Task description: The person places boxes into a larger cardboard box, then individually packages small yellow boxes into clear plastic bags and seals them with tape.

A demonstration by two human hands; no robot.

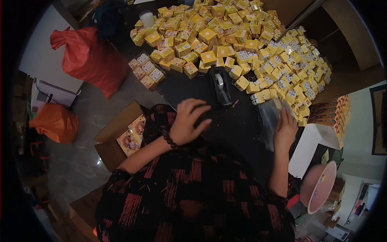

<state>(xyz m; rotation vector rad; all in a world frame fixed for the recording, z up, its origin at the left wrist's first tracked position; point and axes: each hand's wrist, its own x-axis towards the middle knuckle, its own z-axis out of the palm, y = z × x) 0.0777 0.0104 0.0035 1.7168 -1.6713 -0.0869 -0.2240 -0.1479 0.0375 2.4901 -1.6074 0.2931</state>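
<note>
My left hand (188, 124) hovers over the near edge of the black table (238, 133), fingers spread, holding nothing. A dark beaded bracelet is on its wrist. At the right, my right hand (286, 131) rests with fingers stretched out on clear plastic bags (267, 126). Whether it pinches one I cannot make out. Between the hands and farther back stands a black tape dispenser (221, 86) with a roll of tape. Just beyond the right hand, small yellow boxes with white fronts (288, 72) lie in a heap.
A large pile of yellow printed boxes (207, 34) covers the table's back. A clear-wrapped pack of small boxes (147, 71) sits at the left edge. Beside me are an open carton (105, 141), a red sack (94, 60), an orange bag (54, 123) and a pink basin (318, 187).
</note>
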